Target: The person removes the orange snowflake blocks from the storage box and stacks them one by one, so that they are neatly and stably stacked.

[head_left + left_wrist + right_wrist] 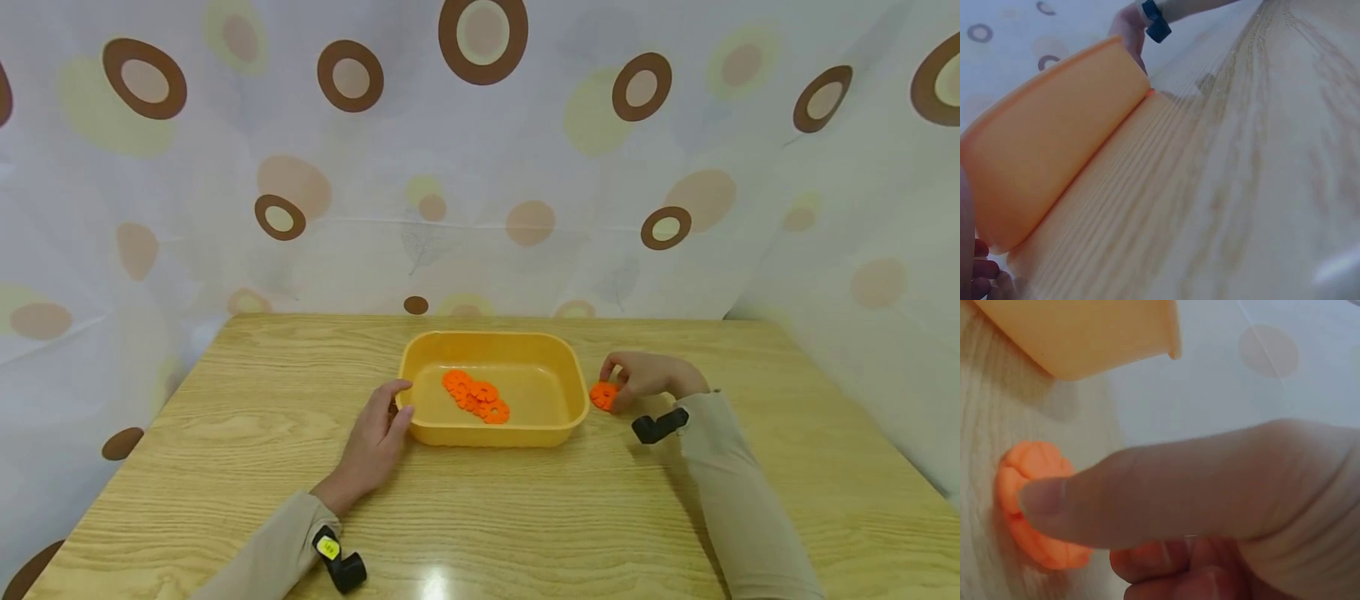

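A yellow plastic basin point(487, 436) sits on the wooden table, and several orange notched discs point(493, 413) lie overlapped inside it, left of its middle. My left hand point(372, 446) holds the basin's left end, thumb toward the near corner and a finger at the rim; curled fingertips point(985, 269) show by the basin's corner in the left wrist view. Just right of the basin, my right hand point(648, 373) pinches an orange notched disc point(602, 395) at the tabletop. Close up in the right wrist view, the thumb lies on that disc point(1035, 459); the fingers behind it are partly hidden.
The wooden table point(480, 517) runs back to a white curtain point(480, 150) printed with brown and yellow ovals, which also hangs along both sides. Black camera mounts point(658, 426) sit on both wrists, over beige sleeves point(738, 500).
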Motion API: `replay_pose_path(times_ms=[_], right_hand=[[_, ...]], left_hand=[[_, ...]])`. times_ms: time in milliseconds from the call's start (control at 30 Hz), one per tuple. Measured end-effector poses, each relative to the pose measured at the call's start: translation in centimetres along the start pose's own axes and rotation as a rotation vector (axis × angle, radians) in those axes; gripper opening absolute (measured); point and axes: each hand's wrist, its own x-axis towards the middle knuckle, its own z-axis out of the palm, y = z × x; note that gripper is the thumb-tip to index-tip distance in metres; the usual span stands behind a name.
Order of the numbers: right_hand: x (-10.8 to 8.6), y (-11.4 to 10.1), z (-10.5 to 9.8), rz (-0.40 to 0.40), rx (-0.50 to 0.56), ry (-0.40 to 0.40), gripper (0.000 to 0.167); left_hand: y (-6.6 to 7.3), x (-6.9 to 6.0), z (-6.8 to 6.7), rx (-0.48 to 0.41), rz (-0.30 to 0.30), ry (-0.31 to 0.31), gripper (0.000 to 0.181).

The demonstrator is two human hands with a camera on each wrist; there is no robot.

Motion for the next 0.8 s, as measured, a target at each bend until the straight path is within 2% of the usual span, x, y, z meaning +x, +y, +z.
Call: replay_pose_path(times_ms=[133,233,333,433,567,800], right_hand=[[-0.6,0.2,-0.3,-0.081,-0.021,0.035,0.039],[-0.7,-0.2,-0.2,-0.135,-0.025,0.121,0.035],[-0.5,-1.2,0.1,-0.166,0.008,0.198,0.035],[0.0,-2.6,0.4,-0.197,0.029,0.233,0.030],[0.8,-4.0,0.9,-0.261,0.029,0.286,0.023],[3.1,-6.0,1.8,-0.452,0.014,0.519,0.011]], left_hand=[[0.0,0.0,0.0,0.001,0.003,-0.003,0.032],[0.0,-0.1,0.1,0.002,0.007,0.002,0.032],[-0.1,-0.2,0.0,0.009,0.017,0.026,0.031],[-0.2,-0.3,0.0,0.011,0.028,0.045,0.031],[-0.4,-0.2,0.1,0.003,0.032,0.040,0.031],[-0.3,0.2,0.3,0.003,0.039,0.038,0.030]])
